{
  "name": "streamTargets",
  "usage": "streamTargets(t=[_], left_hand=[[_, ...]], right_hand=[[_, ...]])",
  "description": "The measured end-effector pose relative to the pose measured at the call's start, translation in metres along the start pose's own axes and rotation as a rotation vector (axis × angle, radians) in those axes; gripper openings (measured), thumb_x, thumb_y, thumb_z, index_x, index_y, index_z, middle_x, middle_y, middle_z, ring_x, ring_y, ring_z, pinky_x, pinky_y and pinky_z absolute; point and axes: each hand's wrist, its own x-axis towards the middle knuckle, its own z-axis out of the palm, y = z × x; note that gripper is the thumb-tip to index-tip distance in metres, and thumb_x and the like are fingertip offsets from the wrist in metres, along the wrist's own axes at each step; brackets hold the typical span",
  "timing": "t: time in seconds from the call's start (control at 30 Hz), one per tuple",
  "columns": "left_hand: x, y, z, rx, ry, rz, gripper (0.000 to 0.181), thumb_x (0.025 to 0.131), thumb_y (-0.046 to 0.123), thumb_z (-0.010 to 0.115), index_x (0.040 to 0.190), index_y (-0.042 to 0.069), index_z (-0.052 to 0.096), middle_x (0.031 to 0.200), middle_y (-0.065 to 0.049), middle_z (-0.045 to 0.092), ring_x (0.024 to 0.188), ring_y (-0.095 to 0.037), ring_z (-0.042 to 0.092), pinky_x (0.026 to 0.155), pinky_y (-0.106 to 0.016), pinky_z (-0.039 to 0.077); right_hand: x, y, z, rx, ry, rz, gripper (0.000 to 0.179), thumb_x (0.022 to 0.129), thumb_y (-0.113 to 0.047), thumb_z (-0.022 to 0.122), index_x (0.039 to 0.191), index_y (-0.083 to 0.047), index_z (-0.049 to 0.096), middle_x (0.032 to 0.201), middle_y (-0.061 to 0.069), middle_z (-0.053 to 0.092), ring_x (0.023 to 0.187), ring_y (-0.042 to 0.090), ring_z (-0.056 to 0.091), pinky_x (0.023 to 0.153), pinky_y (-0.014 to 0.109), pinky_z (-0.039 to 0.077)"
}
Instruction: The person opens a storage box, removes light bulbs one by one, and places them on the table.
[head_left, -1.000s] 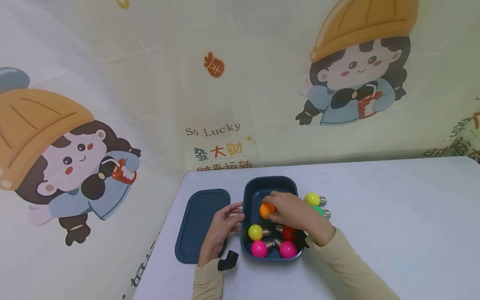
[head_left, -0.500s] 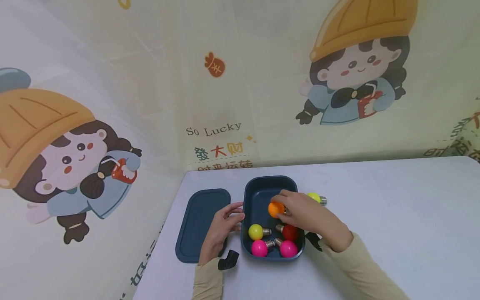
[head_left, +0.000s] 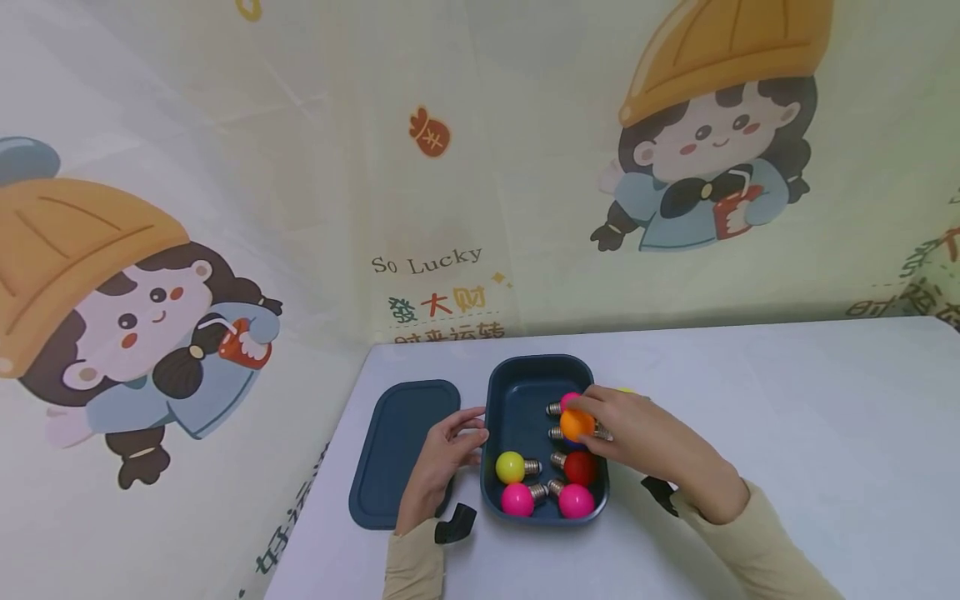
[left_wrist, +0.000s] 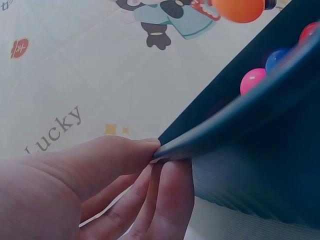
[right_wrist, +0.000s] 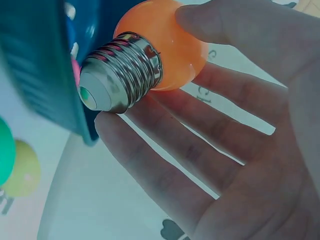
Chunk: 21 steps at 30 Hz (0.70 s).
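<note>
Now | right fingers (right_wrist: 152,162) hold orange bulb (head_left: 576,425) near rim (right_wrist: 86,130) | box floor (head_left: 519,415) leftward

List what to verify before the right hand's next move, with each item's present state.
1. Right grip holds the orange bulb: ok, between thumb and fingers.
2. Left grip steadies the container: ok, pinching its rim.
3. Bare floor inside the container: ok, on its far left.
4. Screw base apart from the container: cannot tell, they overlap in the right wrist view.
5. All bulbs inside: not ok, a green bulb and a yellow bulb lie outside.
6. Lid off: ok, on the table left of the container.
</note>
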Motion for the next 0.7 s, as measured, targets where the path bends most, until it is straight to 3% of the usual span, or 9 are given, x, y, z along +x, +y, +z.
streamTargets(t=[0.3,0.7], left_hand=[[-0.001,0.0,0.0,0.002,0.004,-0.003,0.048,0.092,0.027,0.073,0.136,0.011,0.06,0.116,-0.01,0.063,0.093,-0.017,0.064,0.075,-0.029,0.058],[-0.001,-0.002,0.0,-0.011,0.001,0.0,0.047,0.091,0.025,0.073,0.134,0.011,0.061,0.115,-0.01,0.062,0.092,-0.017,0.063,0.073,-0.029,0.058]], right_hand=[[-0.016,0.01,-0.004,-0.014,-0.013,0.049,0.033,0.08,-0.013,0.081,0.111,-0.007,0.07,0.093,-0.002,0.061,0.076,0.008,0.056,0.068,0.023,0.055],[-0.029,0.026,-0.005,0.009,-0.018,0.044,0.033,0.081,-0.013,0.082,0.111,-0.009,0.068,0.098,-0.001,0.062,0.08,0.012,0.06,0.072,0.027,0.058]])
